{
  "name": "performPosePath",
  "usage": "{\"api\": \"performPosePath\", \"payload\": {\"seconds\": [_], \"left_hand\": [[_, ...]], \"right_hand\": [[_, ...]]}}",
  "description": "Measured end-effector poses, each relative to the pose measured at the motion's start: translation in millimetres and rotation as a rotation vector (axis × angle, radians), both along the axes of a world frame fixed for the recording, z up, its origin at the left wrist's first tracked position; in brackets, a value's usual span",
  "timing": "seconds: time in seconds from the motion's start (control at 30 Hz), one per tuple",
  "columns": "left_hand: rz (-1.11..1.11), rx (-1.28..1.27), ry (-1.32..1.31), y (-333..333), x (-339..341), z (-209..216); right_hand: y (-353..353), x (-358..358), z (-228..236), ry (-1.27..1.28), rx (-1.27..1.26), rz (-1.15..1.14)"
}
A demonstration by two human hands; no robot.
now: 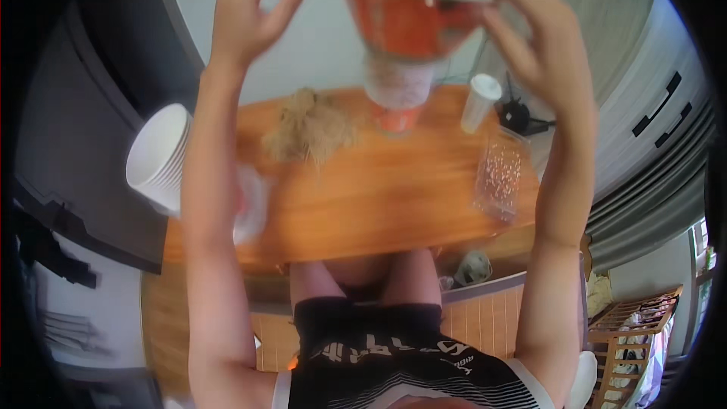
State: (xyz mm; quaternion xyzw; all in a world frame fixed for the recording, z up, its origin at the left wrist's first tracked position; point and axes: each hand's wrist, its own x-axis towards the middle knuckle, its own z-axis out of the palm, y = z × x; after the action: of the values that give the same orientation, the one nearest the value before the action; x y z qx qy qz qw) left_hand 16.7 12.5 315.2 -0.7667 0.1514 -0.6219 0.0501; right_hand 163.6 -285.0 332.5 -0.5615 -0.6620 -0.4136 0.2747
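A large red paper tub (409,15) with a wide white rim is up at the top edge, partly cut off and blurred. My right hand (534,30) grips its rim from the right, fingers above and thumb below. To the left of the tub, my left hand (257,11) is raised with thumb and forefinger tips brought together in a ring, nothing visible between them. Directly under the tub, a white container (397,79) sits above a smaller red one (396,118) on the wooden table (348,204). Whether the tub rests on them I cannot tell.
Nested white tubs (159,151) stand at the left edge. A tan fibrous bundle (310,129) lies at the back, with a crumpled clear bag (251,204) near my left forearm. To the right are a white-lidded clear cup (481,102), a speckled clear box (501,178) and a black object (517,116).
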Motion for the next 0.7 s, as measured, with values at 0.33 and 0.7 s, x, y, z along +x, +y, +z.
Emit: {"api": "performPosePath", "payload": {"seconds": [0.33, 0.7], "left_hand": [[0.153, -0.228, 0.165, 89, 156, 61], [0.083, -0.308, 0.283, 93, 179, -32]], "right_hand": [[102, 138, 64, 0.035, -0.084, -0.141], [121, 165, -9, 0.362, -0.422, -0.127]]}}
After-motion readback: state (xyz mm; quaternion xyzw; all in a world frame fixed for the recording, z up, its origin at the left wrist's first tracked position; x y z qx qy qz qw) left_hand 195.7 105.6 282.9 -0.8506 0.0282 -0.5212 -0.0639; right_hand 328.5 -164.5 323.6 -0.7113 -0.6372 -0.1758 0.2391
